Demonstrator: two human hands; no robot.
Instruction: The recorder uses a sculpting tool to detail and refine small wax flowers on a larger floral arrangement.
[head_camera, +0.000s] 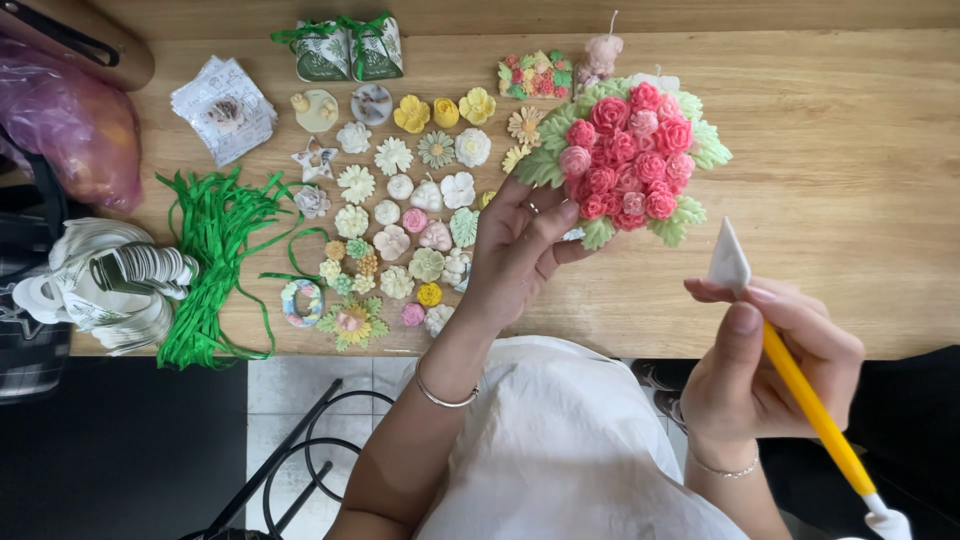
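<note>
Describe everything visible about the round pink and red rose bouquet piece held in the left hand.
The round pink and red rose bouquet piece is a dome of tightly packed moulded roses, from pale pink to deep red, ringed by light green leaves. It looks waxy or soap-like. A few cream flowers peek out at its top edge. It is held tilted above the wooden table, its face toward the camera. The left hand grips its lower left edge, fingers on the leaves. Its underside is hidden.
</note>
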